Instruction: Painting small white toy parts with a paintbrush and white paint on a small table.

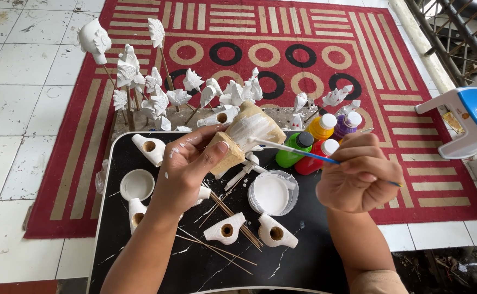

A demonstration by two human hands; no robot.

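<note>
Tan clay figure (pixel 246 133), half coated in white, sits above the black tray (pixel 304 256), held up at roughly tray's 12 o'clock edge. Left hand (pixel 187 171) grips it from its 7 o'clock side, thumb and fingers closed around the unpainted base, white paint flecks on the fingers. Right hand (pixel 358 174) at figure's 4 o'clock, fist-like pinch closed on a thin blue-handled brush (pixel 298 149); brush tip touches the figure's white side.

Directly below the brush: round tub of white paint (pixel 272 193), at figure's 5 o'clock. Paint bottles (pixel 317 139) (green, red, yellow, purple) stand just beside the brush at 3 o'clock, partly behind the right hand. White-coated figures with holes (pixel 249 228) lie on the tray at 6 o'clock, more at 9 o'clock near the left wrist. Thin wooden sticks (pixel 230 215) lie scattered across the tray, under the left hand. Row of white pieces on sticks (pixel 157 92) stands at 11 o'clock on the red patterned rug (pixel 413 71). Blue-white stool (pixel 472 120) far at 3 o'clock.

Both forearms come up from 6 o'clock, left wrist bent inward, right wrist level.
</note>
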